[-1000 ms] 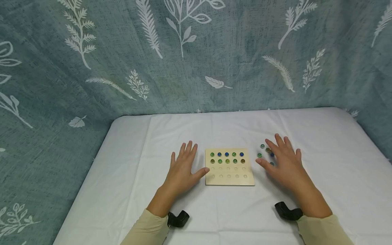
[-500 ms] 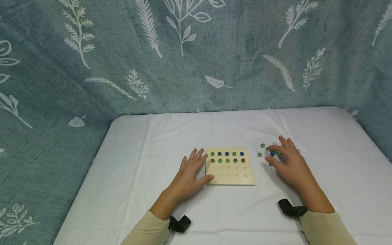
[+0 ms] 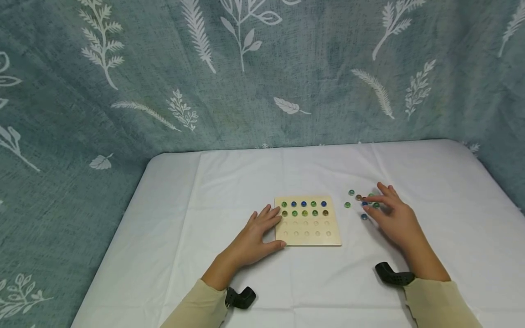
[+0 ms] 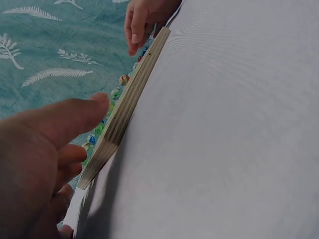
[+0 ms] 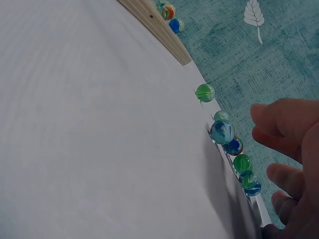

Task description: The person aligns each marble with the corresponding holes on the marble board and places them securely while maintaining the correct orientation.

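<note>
A pale wooden board [image 3: 301, 239] with rows of round hollows lies flat on the white cloth. Glass marbles [image 3: 304, 213] in green, blue and amber fill its two far rows. At the board's left edge, my left hand [image 3: 256, 234] rests with fingers spread, fingertips over the far-left side and thumb at the near-left corner. Loose marbles [image 3: 364, 217] lie scattered to the right of the board. My right hand [image 3: 395, 221] hovers over them, index finger and thumb apart and pointing down-left. In the right wrist view, no marble shows between its fingertips [image 5: 258, 110].
White cloth [image 3: 229, 177] covers the table, with a few creases. A teal curtain [image 3: 262, 91] printed with white leaves hangs behind and at the left. A black wrist-worn device [image 3: 242, 298] sits below the left hand, another black device [image 3: 393, 274] below the right.
My left hand has moved right and toward me, onto the board's left edge. My right hand has shifted slightly right, its index finger and thumb drawing closer together above the loose marbles.
</note>
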The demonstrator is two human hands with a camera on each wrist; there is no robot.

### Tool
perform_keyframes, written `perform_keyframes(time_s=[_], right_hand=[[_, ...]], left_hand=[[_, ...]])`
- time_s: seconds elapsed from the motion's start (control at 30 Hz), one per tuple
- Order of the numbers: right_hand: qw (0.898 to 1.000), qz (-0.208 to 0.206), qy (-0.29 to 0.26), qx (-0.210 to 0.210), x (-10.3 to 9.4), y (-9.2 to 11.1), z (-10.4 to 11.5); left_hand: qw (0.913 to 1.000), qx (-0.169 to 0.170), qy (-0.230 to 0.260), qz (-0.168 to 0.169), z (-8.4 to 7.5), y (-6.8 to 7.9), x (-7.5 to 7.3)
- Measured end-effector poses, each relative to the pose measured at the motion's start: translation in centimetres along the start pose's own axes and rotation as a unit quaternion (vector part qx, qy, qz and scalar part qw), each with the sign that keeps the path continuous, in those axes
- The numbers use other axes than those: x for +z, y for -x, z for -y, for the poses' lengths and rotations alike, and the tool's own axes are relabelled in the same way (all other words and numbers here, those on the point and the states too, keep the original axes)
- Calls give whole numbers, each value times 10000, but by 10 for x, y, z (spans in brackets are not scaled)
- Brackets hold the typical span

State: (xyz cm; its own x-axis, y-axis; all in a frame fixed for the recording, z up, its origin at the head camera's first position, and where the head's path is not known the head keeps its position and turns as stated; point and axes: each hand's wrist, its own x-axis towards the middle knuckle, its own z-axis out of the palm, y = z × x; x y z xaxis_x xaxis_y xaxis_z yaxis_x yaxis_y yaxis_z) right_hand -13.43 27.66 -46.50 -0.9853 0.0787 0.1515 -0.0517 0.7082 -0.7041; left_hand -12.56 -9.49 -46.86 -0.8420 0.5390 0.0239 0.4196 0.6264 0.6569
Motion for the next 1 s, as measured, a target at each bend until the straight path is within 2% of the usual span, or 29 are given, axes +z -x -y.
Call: perform_keyframes(time_s=[0.2,0.43,0.77,1.0], right_hand=[[9998,-82,31,181,2,8,0],[9997,-147,74,166,5,16,2],[9995,-53,283,155,9,16,2],[9997,35,215,64,7,11,0]], left_hand=[[9995,198,-218,70,6,3,1],[9973,474,-559,100,12,8,1],[9966,559,-607,-7,13,8,1],[9970,470,-620,-10,13,6,2]])
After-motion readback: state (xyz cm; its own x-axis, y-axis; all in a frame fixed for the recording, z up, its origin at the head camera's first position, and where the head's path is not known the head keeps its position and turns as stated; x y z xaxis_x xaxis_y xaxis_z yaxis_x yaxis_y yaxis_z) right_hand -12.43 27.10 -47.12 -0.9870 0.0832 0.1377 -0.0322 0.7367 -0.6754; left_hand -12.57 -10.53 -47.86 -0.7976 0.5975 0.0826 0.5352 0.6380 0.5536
